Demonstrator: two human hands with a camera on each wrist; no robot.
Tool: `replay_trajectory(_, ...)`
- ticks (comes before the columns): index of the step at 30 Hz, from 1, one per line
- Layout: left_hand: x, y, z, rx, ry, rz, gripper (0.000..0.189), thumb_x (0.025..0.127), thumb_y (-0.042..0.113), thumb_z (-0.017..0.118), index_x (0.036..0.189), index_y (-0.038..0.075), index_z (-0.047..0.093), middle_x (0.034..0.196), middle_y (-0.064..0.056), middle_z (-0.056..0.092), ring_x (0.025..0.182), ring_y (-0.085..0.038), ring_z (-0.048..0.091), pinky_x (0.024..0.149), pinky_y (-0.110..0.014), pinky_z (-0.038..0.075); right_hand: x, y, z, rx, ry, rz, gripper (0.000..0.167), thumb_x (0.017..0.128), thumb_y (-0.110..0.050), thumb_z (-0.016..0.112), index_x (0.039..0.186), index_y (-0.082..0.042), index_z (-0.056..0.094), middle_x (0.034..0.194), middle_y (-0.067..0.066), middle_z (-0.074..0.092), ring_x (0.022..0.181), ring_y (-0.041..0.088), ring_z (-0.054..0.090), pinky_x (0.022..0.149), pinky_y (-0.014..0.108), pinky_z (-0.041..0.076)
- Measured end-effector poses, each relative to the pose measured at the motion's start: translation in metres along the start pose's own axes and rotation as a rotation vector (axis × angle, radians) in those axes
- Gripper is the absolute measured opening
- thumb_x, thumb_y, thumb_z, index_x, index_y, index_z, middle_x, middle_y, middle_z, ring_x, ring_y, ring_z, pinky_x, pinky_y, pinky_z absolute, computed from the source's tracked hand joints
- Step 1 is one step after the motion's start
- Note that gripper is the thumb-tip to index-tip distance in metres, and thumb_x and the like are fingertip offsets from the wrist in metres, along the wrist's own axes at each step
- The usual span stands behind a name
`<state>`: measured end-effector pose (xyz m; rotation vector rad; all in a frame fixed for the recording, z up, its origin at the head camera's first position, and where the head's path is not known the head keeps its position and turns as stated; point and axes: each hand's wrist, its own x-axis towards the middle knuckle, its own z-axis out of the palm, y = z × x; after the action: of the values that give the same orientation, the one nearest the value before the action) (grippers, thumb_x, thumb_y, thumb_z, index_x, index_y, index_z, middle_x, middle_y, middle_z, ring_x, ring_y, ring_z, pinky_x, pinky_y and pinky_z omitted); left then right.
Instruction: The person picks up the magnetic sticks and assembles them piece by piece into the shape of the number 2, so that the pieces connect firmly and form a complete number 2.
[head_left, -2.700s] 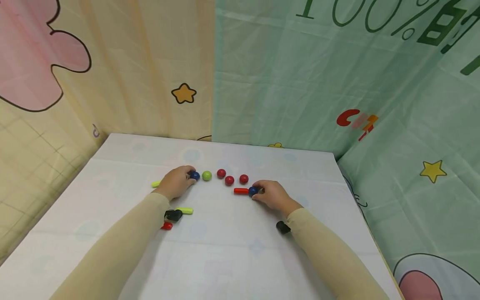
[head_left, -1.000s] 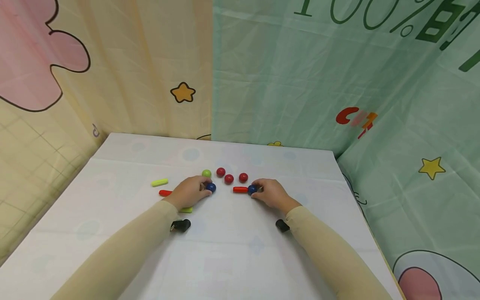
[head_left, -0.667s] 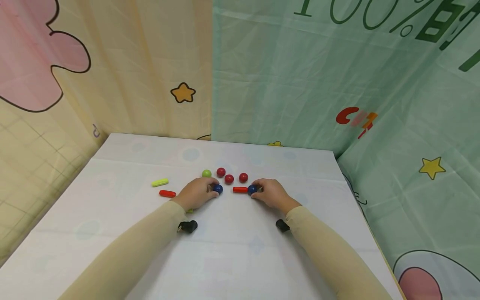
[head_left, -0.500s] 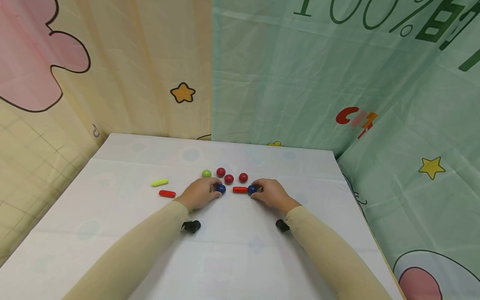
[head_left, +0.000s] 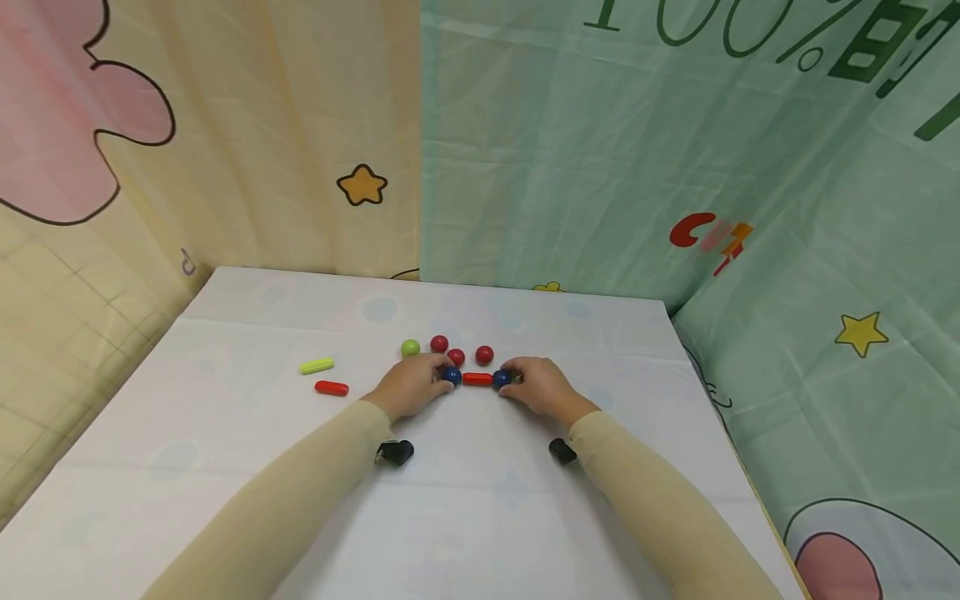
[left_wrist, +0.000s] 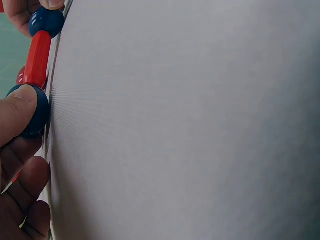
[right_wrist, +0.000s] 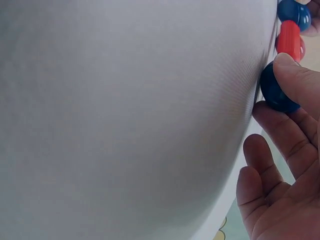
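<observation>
My left hand (head_left: pixel 408 387) pinches a blue ball (head_left: pixel 452 376) between thumb and fingers. My right hand (head_left: pixel 547 390) pinches another blue ball (head_left: pixel 501 380) in the same way. A short red rod (head_left: pixel 477 379) lies in line between them, its right end in the right-hand ball and its left end right at the left-hand ball. In the left wrist view the ridged rod (left_wrist: pixel 38 57) spans from ball to ball. The right wrist view shows my thumb over the near blue ball (right_wrist: pixel 276 90).
Behind the hands lie a green ball (head_left: pixel 410 347) and three red balls, one of them a red ball (head_left: pixel 484 355) at the right. A yellow-green rod (head_left: pixel 317 365) and a second red rod (head_left: pixel 332 388) rest left on the white table (head_left: pixel 480 517). Curtains (head_left: pixel 555 167) stand behind.
My left hand has brought its blue ball from the left, near the green ball, over to the red rod's left end. The right hand stays put. The left arm now hides the second yellow-green rod.
</observation>
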<state>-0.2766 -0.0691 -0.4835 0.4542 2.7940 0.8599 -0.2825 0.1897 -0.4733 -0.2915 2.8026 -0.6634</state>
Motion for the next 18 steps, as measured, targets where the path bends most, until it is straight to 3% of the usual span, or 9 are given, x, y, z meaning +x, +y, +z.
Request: replay_trajectory(18, 0.0023, 0.0003, -0.0003, 0.020, 0.005, -0.007, 0.046, 0.098, 0.031, 0.077, 0.139, 0.016, 0.066, 0.106, 0.000, 0.071, 0.090, -0.017, 0.062, 0.086, -0.036, 0.056, 0.0005, -0.0016, -0.0024, -0.012, 0.001, -0.011, 0.043, 0.094, -0.030, 0.081, 0.133, -0.015, 0.071, 0.119, 0.002, 0.075, 0.109, 0.020, 0.065, 0.106, 0.042, 0.054)
